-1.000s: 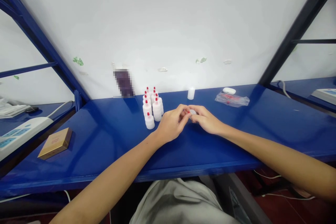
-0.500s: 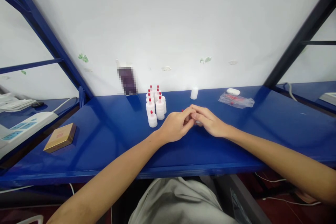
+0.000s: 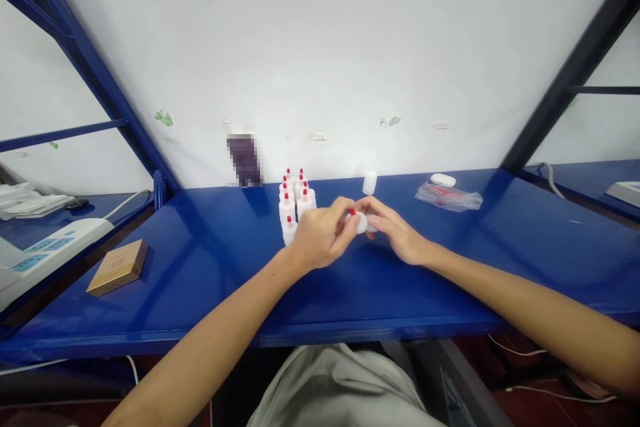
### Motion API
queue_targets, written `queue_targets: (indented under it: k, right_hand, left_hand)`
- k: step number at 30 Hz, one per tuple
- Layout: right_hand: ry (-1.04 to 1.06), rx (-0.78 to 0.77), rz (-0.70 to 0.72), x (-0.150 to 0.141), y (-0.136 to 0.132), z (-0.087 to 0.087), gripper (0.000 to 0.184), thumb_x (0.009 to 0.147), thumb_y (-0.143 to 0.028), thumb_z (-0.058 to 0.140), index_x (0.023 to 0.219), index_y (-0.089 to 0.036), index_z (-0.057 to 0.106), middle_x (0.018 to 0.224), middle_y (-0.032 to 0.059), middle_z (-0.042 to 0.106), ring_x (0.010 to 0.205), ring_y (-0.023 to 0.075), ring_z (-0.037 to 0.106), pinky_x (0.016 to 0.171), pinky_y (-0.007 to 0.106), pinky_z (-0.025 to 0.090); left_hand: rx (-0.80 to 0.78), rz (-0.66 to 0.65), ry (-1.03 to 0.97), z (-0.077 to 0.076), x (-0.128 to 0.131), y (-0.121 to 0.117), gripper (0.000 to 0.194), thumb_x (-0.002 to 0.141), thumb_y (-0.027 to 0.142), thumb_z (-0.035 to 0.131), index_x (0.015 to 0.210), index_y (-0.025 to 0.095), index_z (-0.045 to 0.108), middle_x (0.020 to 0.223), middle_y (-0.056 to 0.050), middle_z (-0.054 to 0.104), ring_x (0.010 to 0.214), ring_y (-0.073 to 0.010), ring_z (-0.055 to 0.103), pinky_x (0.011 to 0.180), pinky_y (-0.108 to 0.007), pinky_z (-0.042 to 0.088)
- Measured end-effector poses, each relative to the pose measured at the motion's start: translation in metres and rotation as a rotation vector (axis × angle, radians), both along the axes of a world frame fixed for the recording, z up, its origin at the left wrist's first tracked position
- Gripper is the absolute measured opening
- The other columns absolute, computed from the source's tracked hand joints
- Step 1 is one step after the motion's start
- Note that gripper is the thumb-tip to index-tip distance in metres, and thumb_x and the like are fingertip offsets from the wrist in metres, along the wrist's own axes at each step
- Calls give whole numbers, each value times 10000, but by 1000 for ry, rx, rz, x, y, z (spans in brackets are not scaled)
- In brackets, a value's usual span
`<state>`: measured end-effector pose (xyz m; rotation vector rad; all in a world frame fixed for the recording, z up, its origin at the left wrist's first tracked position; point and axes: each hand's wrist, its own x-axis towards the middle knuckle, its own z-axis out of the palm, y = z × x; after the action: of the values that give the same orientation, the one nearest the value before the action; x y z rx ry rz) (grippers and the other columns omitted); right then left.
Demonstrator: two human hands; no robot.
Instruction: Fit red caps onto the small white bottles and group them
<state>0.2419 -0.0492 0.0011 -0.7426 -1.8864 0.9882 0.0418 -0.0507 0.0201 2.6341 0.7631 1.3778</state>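
Over the blue table (image 3: 210, 267), my left hand (image 3: 320, 237) and my right hand (image 3: 395, 230) meet around a small white bottle (image 3: 361, 222). The bottle lies sideways between my fingertips. Its red cap (image 3: 352, 213) is pinched by my left thumb and fingers, while my right hand grips the white body. Just left of my left hand stands a cluster of several white bottles with red caps (image 3: 295, 197), partly hidden by my knuckles. A lone white bottle without a cap (image 3: 369, 183) stands near the wall behind my hands.
A clear plastic bag with red caps (image 3: 449, 197) and a small white object (image 3: 443, 179) lie at the back right. A flat brown box (image 3: 119, 267) rests at the left. A white power strip (image 3: 50, 250) sits on the neighbouring table. A blurred dark item (image 3: 244, 159) leans on the wall.
Both hands have lifted a little off the table and the bottle now shows between my fingertips, red cap toward the left hand. The view has shifted slightly.
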Motion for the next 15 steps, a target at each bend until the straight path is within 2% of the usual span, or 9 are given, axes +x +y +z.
queue_targets:
  k: [3, 5, 7, 9, 11, 15]
  right_hand:
    - [84, 66, -226, 11, 26, 8, 218, 812, -238, 585, 1021, -209, 533, 862, 1, 550, 695, 134, 521, 653, 277, 440]
    - [167, 97, -377, 21, 55, 16, 136, 807, -221, 538, 938, -198, 562, 753, -5, 564, 660, 141, 547, 659, 288, 460]
    - [269, 123, -500, 29, 89, 25, 115, 815, -251, 509, 887, -196, 580, 735, 5, 584, 670, 153, 582, 657, 299, 476]
    - [293, 153, -585, 35, 120, 31, 156, 830, -282, 478, 872, -192, 599, 787, 33, 626, 752, 175, 619, 690, 312, 483]
    - [227, 173, -652, 37, 143, 31, 212, 837, -309, 452, 884, -186, 618, 877, 63, 670, 866, 199, 622, 754, 333, 473]
    - [126, 147, -639, 35, 163, 16, 249, 820, -336, 457, 870, -176, 640, 935, 81, 698, 956, 227, 592, 864, 373, 437]
  left_hand:
    - [22, 204, -24, 21, -30, -3, 122, 934, 289, 479, 934, 180, 533, 576, 66, 514, 480, -74, 462, 523, -201, 330]
    - [-15, 337, 49, 30, -54, -4, 136, 919, 314, 515, 904, 183, 547, 536, 80, 473, 469, -75, 444, 528, -206, 325]
    - [-76, 451, 94, 32, -74, -2, 166, 902, 350, 547, 874, 187, 565, 518, 84, 456, 465, -79, 433, 527, -214, 317]
    - [-145, 503, 117, 30, -87, 1, 202, 898, 386, 551, 867, 189, 583, 516, 82, 461, 468, -84, 435, 528, -222, 314]
    - [-200, 513, 130, 26, -92, 4, 232, 906, 413, 537, 887, 192, 603, 527, 77, 480, 480, -90, 447, 533, -228, 315]
    - [-260, 505, 165, 18, -92, 5, 267, 914, 433, 520, 942, 191, 629, 554, 69, 508, 506, -96, 468, 548, -233, 317]
